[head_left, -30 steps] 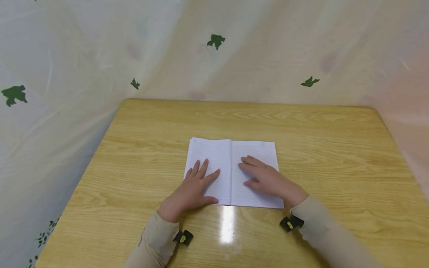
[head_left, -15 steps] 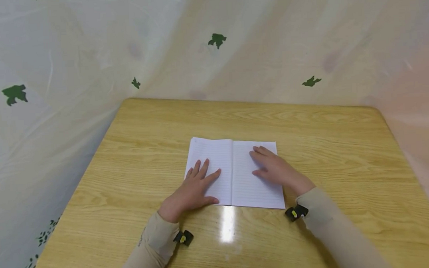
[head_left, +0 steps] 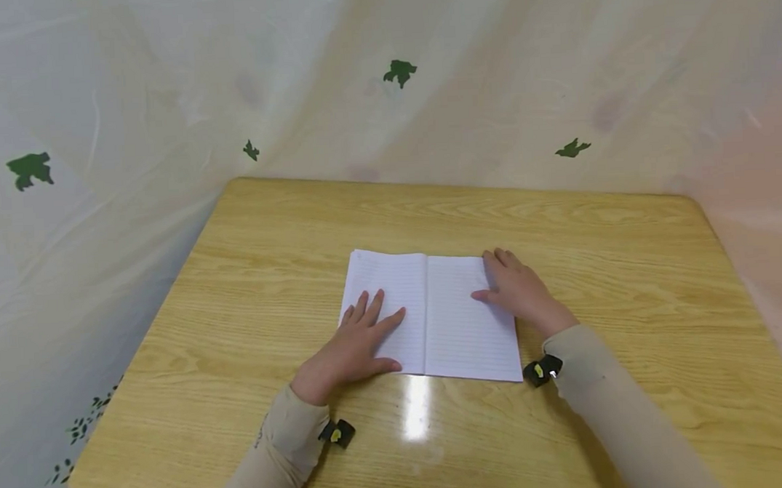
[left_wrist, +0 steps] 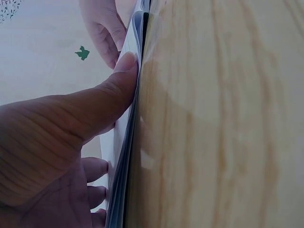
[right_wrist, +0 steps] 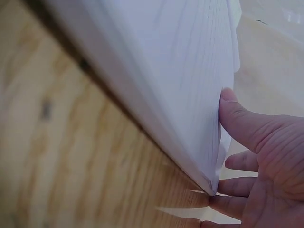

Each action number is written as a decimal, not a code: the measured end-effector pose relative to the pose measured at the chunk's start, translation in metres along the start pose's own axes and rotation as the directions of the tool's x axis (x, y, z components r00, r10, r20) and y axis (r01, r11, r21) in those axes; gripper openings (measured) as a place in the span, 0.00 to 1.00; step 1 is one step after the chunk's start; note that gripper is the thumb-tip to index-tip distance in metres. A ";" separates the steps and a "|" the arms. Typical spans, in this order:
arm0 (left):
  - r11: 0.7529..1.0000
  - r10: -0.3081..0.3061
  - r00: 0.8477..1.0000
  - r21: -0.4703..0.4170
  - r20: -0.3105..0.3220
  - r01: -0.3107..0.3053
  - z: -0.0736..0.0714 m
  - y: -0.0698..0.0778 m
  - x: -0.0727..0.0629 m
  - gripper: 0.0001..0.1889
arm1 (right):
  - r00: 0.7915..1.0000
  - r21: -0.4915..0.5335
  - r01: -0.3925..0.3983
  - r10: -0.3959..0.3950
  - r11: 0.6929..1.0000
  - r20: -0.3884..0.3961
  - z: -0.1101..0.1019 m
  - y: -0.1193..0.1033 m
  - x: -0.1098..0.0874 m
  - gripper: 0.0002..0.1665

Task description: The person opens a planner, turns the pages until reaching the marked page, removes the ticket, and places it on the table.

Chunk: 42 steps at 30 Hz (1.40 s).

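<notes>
An open notebook [head_left: 463, 335] with ruled white pages lies flat on the wooden table. Spread over its left page is my left hand [head_left: 350, 348], thumb near the bottom edge and fingers pointing away from me. In the left wrist view, the left thumb [left_wrist: 107, 97] presses along the edge of the stacked pages [left_wrist: 124, 164]. My right hand [head_left: 522, 289] lies at the far right corner of the notebook. The right wrist view shows its thumb [right_wrist: 242, 118] resting on the page, while its extended fingers [right_wrist: 235, 186] reach to the corner and the table beside it.
The wooden table [head_left: 267, 257] extends on all sides of the notebook, with a bright reflection in front of it. A pale curtain [head_left: 476, 87] with green bird shapes hangs behind and at the sides. A small black device [head_left: 337, 433] sits at each wrist.
My right hand has slid from the middle of the right page outward and away to its far right corner. My left hand has stayed in place on the left page.
</notes>
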State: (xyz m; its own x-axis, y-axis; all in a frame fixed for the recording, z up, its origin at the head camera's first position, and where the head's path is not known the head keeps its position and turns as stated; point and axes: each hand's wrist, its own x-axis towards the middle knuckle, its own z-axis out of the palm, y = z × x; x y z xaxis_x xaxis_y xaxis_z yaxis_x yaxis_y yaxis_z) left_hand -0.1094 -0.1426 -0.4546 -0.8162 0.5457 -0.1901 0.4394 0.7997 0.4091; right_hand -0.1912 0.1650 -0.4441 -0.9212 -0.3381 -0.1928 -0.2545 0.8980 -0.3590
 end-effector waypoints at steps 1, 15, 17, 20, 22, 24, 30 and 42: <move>1.000 0.001 1.000 -0.001 -0.001 -0.001 0.000 0.000 0.000 0.44 | 1.000 0.002 -0.004 0.004 1.000 0.002 -0.001 0.000 0.000 0.50; 1.000 0.003 1.000 -0.017 0.003 -0.003 -0.001 0.001 0.000 0.44 | 1.000 0.005 -0.021 0.021 1.000 0.022 -0.001 -0.003 0.001 0.48; 1.000 0.006 1.000 -0.020 0.004 -0.006 -0.001 0.001 0.000 0.44 | 0.999 -0.005 -0.025 0.025 1.000 0.028 -0.001 -0.003 0.002 0.48; 1.000 0.004 1.000 -0.015 0.009 -0.004 0.000 0.001 0.001 0.44 | 0.999 -0.012 -0.028 0.028 1.000 0.027 -0.001 -0.003 0.001 0.47; 1.000 -0.002 1.000 -0.006 0.015 0.002 0.000 0.001 0.002 0.44 | 0.999 -0.010 -0.029 0.029 1.000 0.021 -0.001 -0.003 0.001 0.47; 1.000 -0.006 1.000 -0.004 0.015 0.006 0.001 0.001 0.002 0.45 | 1.000 -0.010 -0.030 0.030 0.999 0.008 -0.001 -0.004 0.000 0.47; 1.000 0.003 1.000 -0.020 0.004 -0.002 0.000 0.002 0.001 0.44 | 0.993 -0.097 -0.007 -0.005 0.995 -0.119 0.001 -0.006 -0.004 0.47; 1.000 0.000 1.000 -0.020 0.009 0.000 -0.002 0.003 0.002 0.44 | 0.914 -0.120 0.037 -0.082 0.992 -0.397 0.012 -0.022 -0.016 0.45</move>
State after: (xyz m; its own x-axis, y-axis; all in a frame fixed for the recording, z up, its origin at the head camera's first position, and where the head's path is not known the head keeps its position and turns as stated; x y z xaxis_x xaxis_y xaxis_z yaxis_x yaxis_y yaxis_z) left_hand -0.1101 -0.1399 -0.4518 -0.8129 0.5476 -0.1981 0.4313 0.7948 0.4269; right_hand -0.1671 0.1477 -0.4443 -0.9382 -0.2706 0.2158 -0.3215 0.9123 -0.2537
